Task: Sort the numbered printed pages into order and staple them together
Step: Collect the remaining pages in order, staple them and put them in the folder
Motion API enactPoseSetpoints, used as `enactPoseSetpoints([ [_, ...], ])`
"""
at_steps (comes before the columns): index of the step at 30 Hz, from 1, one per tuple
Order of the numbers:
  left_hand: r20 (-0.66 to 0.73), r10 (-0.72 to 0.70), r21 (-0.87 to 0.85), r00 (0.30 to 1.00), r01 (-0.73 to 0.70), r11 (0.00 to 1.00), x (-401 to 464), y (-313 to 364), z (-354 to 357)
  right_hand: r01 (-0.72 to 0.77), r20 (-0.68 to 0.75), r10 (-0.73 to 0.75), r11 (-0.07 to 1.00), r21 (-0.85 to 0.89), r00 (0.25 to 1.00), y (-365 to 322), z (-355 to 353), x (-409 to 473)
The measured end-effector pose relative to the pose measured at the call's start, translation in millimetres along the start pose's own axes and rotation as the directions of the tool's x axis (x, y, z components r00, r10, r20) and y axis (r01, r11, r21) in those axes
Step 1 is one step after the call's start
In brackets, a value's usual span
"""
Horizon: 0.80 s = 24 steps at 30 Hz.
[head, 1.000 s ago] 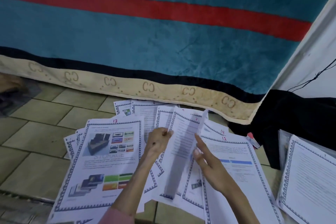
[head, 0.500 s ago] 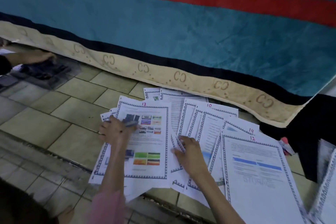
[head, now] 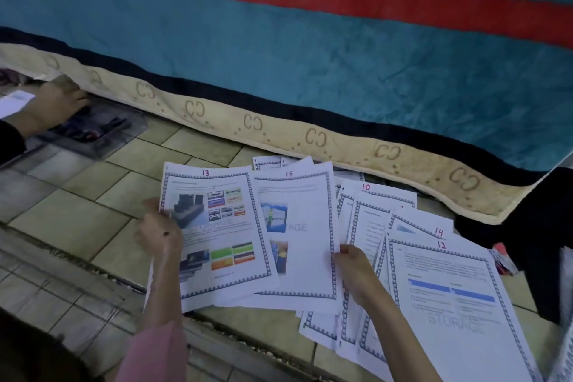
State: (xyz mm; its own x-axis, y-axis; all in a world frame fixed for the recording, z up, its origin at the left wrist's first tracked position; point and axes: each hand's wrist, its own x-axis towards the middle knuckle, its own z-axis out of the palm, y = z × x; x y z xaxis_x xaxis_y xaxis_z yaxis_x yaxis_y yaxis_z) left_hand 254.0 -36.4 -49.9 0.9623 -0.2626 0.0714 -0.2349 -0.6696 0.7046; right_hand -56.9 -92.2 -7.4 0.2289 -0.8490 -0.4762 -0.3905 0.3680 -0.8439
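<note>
Since half a second earlier, page 15 (head: 297,226) newly exposed beside page 13 (head: 217,226). Left hand (head: 159,231) gripped page 13 by its left edge; right hand (head: 356,273) pinched page 15 at its lower right edge. Spread over the tiled floor (head: 77,220) to the right: page 10 (head: 372,195), page 14 (head: 428,225), page 12 (head: 449,304), overlapping. Behind, a teal blanket (head: 279,56) with a red stripe.

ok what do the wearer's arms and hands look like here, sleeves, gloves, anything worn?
Bare hands, no gloves. The left hand comes out of a pink sleeve. The right hand and its forearm are bare, no sleeve in view. No rings or watch can be made out.
</note>
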Motion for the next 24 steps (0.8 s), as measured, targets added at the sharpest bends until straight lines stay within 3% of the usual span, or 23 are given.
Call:
enactPoseSetpoints([
  [2, 0.01, 0.057, 0.074, 0.998, -0.058, 0.996, -6, 2, 7, 0.036, -0.055, -0.036, 0.999, -0.013, 0.998, 3, 4, -2],
  [4, 0.125, 0.134, 0.16, 0.983, -0.153, 0.975, -15, 3, 13, 0.096, -0.125, -0.111, 0.988, -0.123, 0.986, 6, 8, -2],
  [6, 0.242, 0.177, 0.271, 0.954, -0.242, 0.932, -22, -1, 20, 0.119, -0.128, -0.143, 0.977, -0.179, 0.981, 4, 12, -3],
  [9, 0.261, 0.191, 0.338, 0.946, -0.274, 0.9, -22, -7, 23, 0.124, -0.109, -0.154, 0.962, -0.244, 0.982, 4, 4, -11],
  [12, 0.263, 0.199, 0.351, 0.944, -0.286, 0.892, -22, -9, 23, 0.066, -0.211, -0.149, 0.933, -0.354, 0.966, 13, -27, -28],
  [19, 0.312, 0.174, 0.371, 0.934, -0.289, 0.882, -26, -4, 20, -0.134, -0.34, 0.018, 0.939, -0.318, 0.94, 51, -71, -57],
  [21, 0.307, 0.175, 0.4, 0.936, -0.294, 0.868, -29, 0, 19, -0.157, -0.391, -0.079, 0.829, -0.536, 0.917, 58, -61, -59],
  [22, 0.305, 0.197, 0.415, 0.932, -0.316, 0.853, -30, 2, 20, -0.145, -0.403, -0.225, 0.694, -0.705, 0.887, 64, -56, -58],
  [24, 0.32, 0.3, 0.389, 0.898, -0.414, 0.823, -36, 9, 24, -0.023, -0.283, -0.426, 0.52, -0.854, 0.859, 69, -42, -52],
])
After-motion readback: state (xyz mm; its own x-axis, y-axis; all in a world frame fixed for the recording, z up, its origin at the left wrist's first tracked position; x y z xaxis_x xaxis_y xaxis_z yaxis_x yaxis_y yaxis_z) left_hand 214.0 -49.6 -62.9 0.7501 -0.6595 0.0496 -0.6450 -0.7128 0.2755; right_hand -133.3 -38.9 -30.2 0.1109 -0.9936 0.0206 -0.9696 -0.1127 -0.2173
